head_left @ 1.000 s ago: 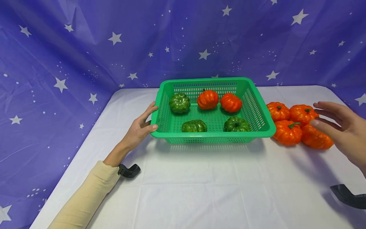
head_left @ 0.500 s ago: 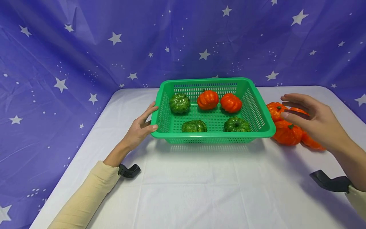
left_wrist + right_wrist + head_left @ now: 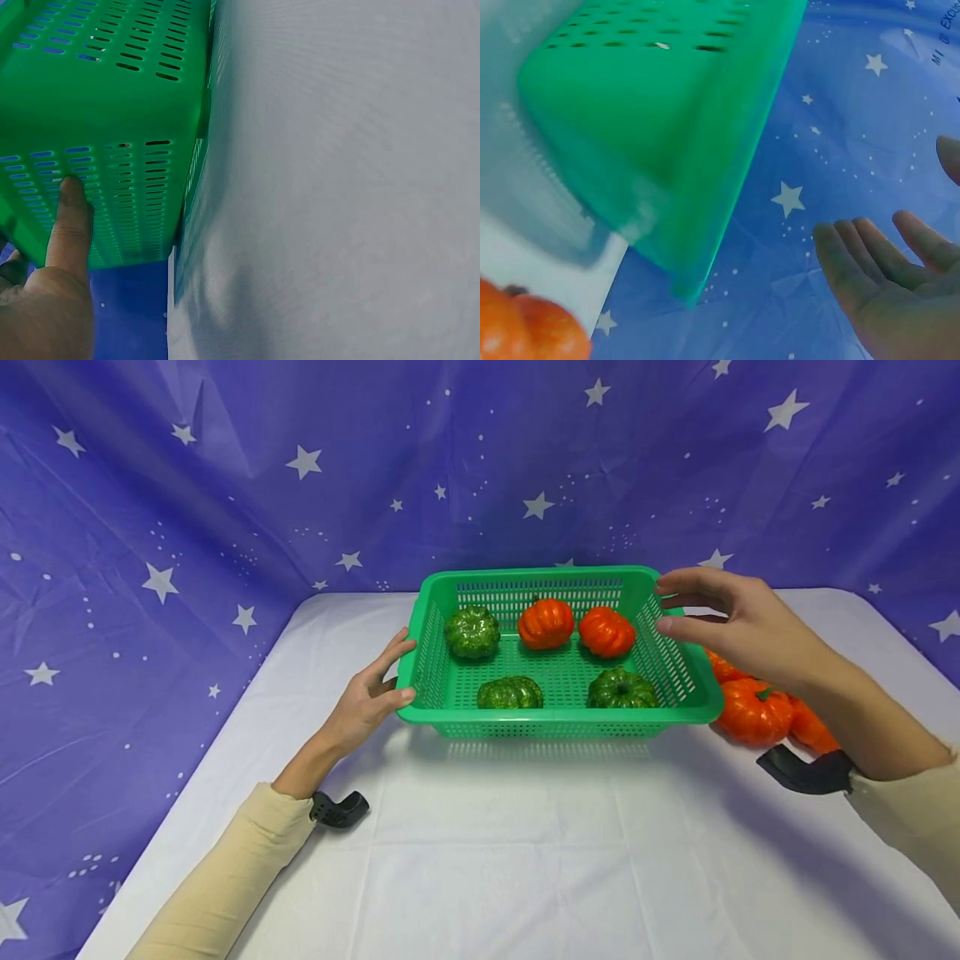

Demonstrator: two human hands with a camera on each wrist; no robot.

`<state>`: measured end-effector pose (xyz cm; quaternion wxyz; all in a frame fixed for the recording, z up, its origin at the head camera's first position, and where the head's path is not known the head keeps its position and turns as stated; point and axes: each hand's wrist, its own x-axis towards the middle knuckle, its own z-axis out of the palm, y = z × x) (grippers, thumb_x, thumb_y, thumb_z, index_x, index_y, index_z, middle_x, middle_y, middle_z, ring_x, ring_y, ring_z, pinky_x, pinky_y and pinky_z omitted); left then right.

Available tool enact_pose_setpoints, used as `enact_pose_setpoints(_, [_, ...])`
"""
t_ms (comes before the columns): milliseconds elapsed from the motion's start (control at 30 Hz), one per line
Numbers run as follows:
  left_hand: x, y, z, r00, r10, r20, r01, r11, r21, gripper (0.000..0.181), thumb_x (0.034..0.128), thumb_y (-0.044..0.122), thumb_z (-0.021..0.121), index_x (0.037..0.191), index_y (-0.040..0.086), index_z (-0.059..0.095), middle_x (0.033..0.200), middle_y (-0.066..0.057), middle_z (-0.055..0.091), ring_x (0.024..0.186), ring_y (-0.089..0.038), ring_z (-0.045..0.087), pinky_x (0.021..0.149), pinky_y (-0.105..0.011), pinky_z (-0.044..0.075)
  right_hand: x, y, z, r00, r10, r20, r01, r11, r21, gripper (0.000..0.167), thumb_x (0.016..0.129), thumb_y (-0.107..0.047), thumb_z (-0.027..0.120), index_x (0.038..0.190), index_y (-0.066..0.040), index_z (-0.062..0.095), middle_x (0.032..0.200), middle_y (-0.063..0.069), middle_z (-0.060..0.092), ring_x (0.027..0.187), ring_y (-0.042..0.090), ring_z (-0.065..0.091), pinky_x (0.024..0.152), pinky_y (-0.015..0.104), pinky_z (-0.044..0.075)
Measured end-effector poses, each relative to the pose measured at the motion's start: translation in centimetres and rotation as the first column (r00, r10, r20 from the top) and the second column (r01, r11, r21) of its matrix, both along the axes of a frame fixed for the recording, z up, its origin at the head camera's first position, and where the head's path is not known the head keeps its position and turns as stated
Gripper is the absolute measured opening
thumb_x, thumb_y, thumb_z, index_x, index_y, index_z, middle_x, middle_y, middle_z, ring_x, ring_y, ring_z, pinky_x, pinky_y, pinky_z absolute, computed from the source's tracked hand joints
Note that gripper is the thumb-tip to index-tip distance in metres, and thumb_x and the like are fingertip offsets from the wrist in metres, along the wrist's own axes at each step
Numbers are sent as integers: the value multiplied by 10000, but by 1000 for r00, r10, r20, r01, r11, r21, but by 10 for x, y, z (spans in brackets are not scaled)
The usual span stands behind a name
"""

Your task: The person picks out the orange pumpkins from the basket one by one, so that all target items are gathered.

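A green plastic basket [image 3: 558,716] with slotted walls stands on the white table. Inside lie two orange-red pumpkins, one at the back middle [image 3: 546,624] and one to its right [image 3: 607,632]. Three dark green pumpkins share the basket: back left [image 3: 472,632], front left [image 3: 510,692] and front right [image 3: 622,689]. My left hand [image 3: 366,700] touches the basket's left side with extended fingers; in the left wrist view one straight finger [image 3: 71,217] lies against the slotted wall. Over the right rim hovers my right hand [image 3: 738,618], holding nothing, thumb and fingers apart.
To the right of the basket, several orange pumpkins [image 3: 752,712] sit clustered, partly hidden behind my right hand and forearm. A purple star-patterned cloth [image 3: 480,468] hangs behind and beside the white-covered table [image 3: 495,852].
My right hand has moved left, from above the orange pumpkin cluster to the basket's right rim, carrying nothing. The left hand and the basket's contents keep their places.
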<state>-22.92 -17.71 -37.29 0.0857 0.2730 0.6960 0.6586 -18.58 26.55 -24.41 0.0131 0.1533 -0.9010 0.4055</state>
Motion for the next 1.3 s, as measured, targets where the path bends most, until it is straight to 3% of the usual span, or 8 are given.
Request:
enact_pose_setpoints(233, [0, 0, 0, 1000, 14, -18, -14, 1000, -21, 737, 937, 154, 593, 1577, 94, 234, 1644, 97, 50, 1423, -420, 243, 1034, -321, 407, -31, -19, 14, 996, 53, 66, -54, 998, 14, 567, 944, -355, 668, 1431, -117, 503, 1363, 57, 540, 1228, 208, 497, 995, 397, 391])
enact_pose_setpoints(367, [1, 0, 0, 1000, 11, -20, -12, 1000, -22, 744, 938, 168, 599, 1579, 100, 227, 1644, 102, 45, 1415, -424, 262, 1025, -316, 416, -48, -29, 15, 986, 87, 140, -85, 996, -22, 584, 945, -376, 662, 1440, -116, 492, 1382, 63, 528, 1227, 207, 499, 1026, 480, 379])
enact_pose_setpoints(500, [0, -1, 0, 1000, 7, -25, -8, 1000, -26, 741, 944, 181, 603, 1580, 107, 229, 1644, 101, 41, 1421, -406, 258, 1062, -393, 385, -63, -39, 13, 974, 129, 185, -121, 991, -54, 580, 945, -374, 662, 1433, -108, 496, 1388, 65, 522, 1229, 215, 498, 1039, 482, 379])
enact_pose_setpoints(667, [-1, -1, -1, 999, 11, -47, -12, 1000, -27, 734, 941, 180, 606, 1574, 95, 244, 1646, 83, 49, 1458, -348, 194, 1118, -538, 265, -84, -50, 7, 963, 174, 205, -159, 984, -85, 563, 946, -319, 672, 1423, -76, 497, 1384, 78, 517, 1246, 227, 488, 1053, 466, 378])
enact_pose_setpoints(1033, [-1, -1, -2, 997, 13, -74, -14, 1000, -19, 736, 935, 194, 626, 1564, 68, 265, 1648, 61, 66, 1497, -177, 56, 1165, -503, 165, -117, -75, -14, 945, 180, 273, -166, 983, -75, 585, 946, -221, 672, 1443, -1, 453, 1463, 191, 425, 1333, 321, 397, 1084, 510, 336])
enact_pose_setpoints(1300, [-1, -1, -2, 998, 10, -59, -11, 1000, -22, 741, 941, 199, 621, 1569, 75, 249, 1650, 56, 48, 1484, -286, 127, 1142, -534, 215, -130, -85, -29, 928, 156, 340, -145, 988, -57, 591, 947, -174, 665, 1457, 8, 429, 1501, 243, 340, 1357, 392, 344, 1069, 549, 346])
